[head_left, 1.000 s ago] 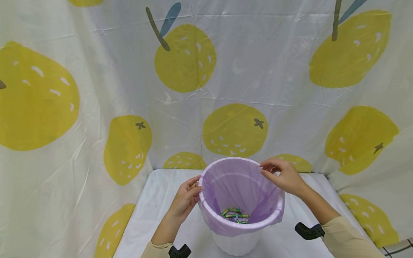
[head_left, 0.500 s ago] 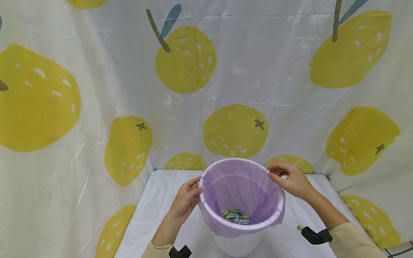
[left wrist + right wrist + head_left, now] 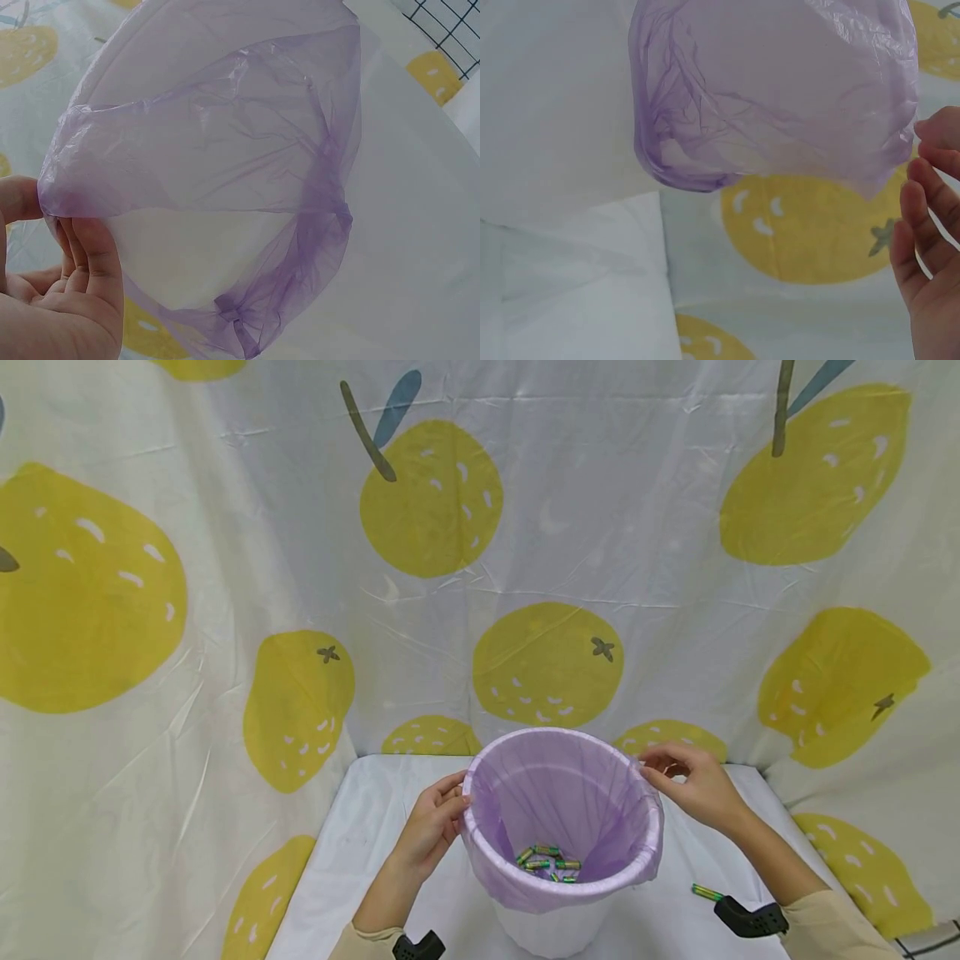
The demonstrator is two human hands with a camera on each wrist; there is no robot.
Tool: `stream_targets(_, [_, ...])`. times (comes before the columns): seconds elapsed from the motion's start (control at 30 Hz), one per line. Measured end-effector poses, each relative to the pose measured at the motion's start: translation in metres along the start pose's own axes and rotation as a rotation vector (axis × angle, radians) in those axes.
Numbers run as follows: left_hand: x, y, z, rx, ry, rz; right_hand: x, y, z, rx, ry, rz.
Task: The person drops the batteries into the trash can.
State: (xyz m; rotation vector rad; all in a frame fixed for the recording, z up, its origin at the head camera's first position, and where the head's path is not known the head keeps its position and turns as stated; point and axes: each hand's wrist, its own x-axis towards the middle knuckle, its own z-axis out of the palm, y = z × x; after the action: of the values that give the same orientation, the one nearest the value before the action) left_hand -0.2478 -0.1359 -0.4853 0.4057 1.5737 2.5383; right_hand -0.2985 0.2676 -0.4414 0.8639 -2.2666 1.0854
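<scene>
A white trash can (image 3: 551,931) stands upright on the table, lined with a thin purple garbage bag (image 3: 558,785) whose edge is folded down over the rim. My left hand (image 3: 429,828) grips the can's left rim through the bag. At the far right of the rim, my right hand (image 3: 699,789) pinches the bag's edge between thumb and forefinger. Several green-and-gold batteries (image 3: 567,865) lie at the bottom inside the bag. In the left wrist view, the bag's loose skirt (image 3: 202,165) hangs outside the can, with a bunched knot (image 3: 240,319) low down.
One more battery (image 3: 707,892) lies on the white table (image 3: 390,777), right of the can and beside the black camera mount (image 3: 750,918) on my right wrist. A lemon-print curtain (image 3: 420,635) surrounds the table behind and at both sides.
My right hand has slid rightward along the can's rim, away from its back. The battery on the table has come out from behind the right wrist mount. My left hand keeps its place.
</scene>
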Motion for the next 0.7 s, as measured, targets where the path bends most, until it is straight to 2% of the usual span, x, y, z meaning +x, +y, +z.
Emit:
stream_targets(0.33, [-0.002, 0.002, 0.003, -0.022, 0.014, -0.013, -0.013, 0.011, -0.007, -0.022, 0.019, 0.047])
stream_targets(0.7, [0.0, 0.001, 0.001, -0.001, 0.005, -0.006, -0.035, 0.028, -0.009, -0.058, 0.066, 0.118])
